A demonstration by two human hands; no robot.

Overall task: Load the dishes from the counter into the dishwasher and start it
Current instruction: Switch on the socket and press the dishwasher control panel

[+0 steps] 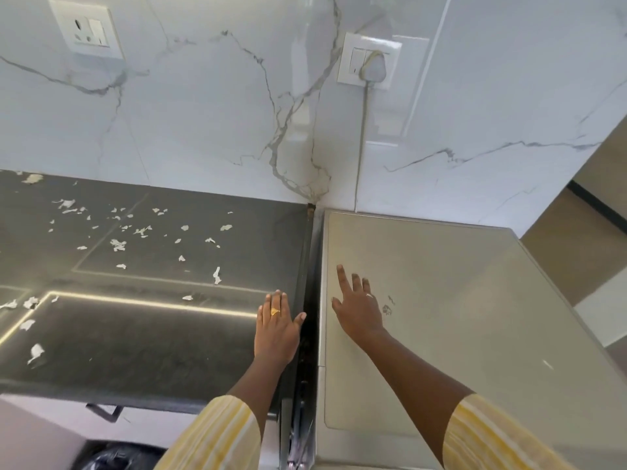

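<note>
- Dark grey stone surface [152, 334], left half of view: flat counter, strewn with white torn scraps [118, 245], a bright strip of light reflected across it.
- Brushed silver dishwasher [441, 300], right half of view: only its flat top panel shows, set just beside the surface with a narrow dark gap [310, 266] between them, its back edge against the wall; a few small flaky marks [386, 309] on the panel.
- Left hand [276, 325]: palm down, lying flat on the surface at its right edge, forearm reaching up from the lower frame. Fingers [278, 300] straight and held together, thumb angled out toward the gap, gripping nothing. Gold ring [274, 312] on one finger.
- Right hand [359, 315]: palm down over the near-left part of the dishwasher top, forearm slanting in from the lower right. Fingers straight and spread apart, index finger [342, 278] reaching furthest, holding nothing. Whether the palm touches the panel cannot be told. Thin pale ring [369, 295] on one finger.
- Yellow-and-white striped sleeves, left [217, 435] and right [492, 439], ending at about the elbow.
- White marble-veined wall [203, 113]: one socket plate [86, 28] upper left; a second [368, 61] above the dishwasher with a white plug [372, 67] in it, its cord [361, 140] hanging down behind the appliance.
- Black bag [115, 456], bottom left, below the surface.
</note>
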